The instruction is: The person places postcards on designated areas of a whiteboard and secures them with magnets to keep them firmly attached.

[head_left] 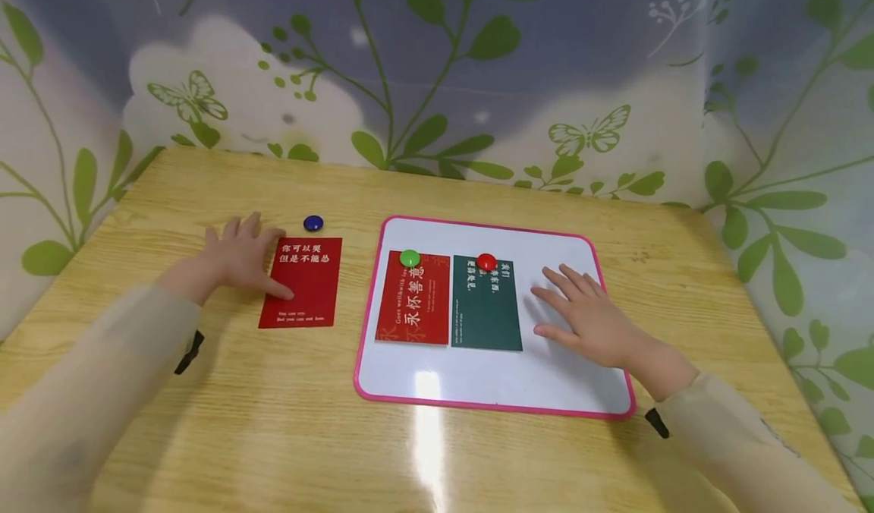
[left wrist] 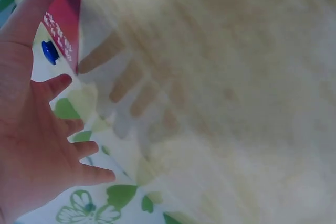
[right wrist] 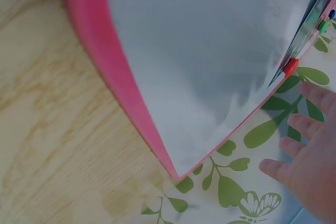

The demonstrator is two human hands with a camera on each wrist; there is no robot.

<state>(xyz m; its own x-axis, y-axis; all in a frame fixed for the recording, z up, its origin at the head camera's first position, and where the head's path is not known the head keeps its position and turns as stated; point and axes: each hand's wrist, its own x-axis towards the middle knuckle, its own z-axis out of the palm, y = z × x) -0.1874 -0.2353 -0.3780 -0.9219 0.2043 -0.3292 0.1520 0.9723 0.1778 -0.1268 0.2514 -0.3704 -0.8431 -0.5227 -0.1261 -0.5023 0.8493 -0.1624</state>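
Your left hand (head_left: 239, 259) is at the left of the frame, palm down, fingers spread and apart, clamped on nothing. In the head view its thumb overlaps the loose red card (head_left: 312, 289), which lies flat on the table (head_left: 307, 429) left of centre. Whether the thumb presses the card or hangs just above it cannot be told. A blue disc (head_left: 313, 223) lies just beyond the card's top edge, apart from it.

Your right hand (head_left: 580, 316) is right of centre, over the right part of the whiteboard (head_left: 546, 384); its fingers are likewise apart and hold nothing. Contact with the board cannot be confirmed.

On the board, a green disc (head_left: 410, 259) sits on the top edge of an orange-red card (head_left: 416, 312); a red disc (head_left: 486, 262) sits on the top edge of a dark green card (head_left: 488, 316), just beside it.

Handling advice, as judgement: a thin flat card gives little to grip, so bring thumb and fingertips to opposite edges rather than pressing its middle. Keep your fingertips clear of the blue disc, which could be knocked. Use the right hand lightly, near the board's right rim; a sideways push could shift the board or disturb the two cards.
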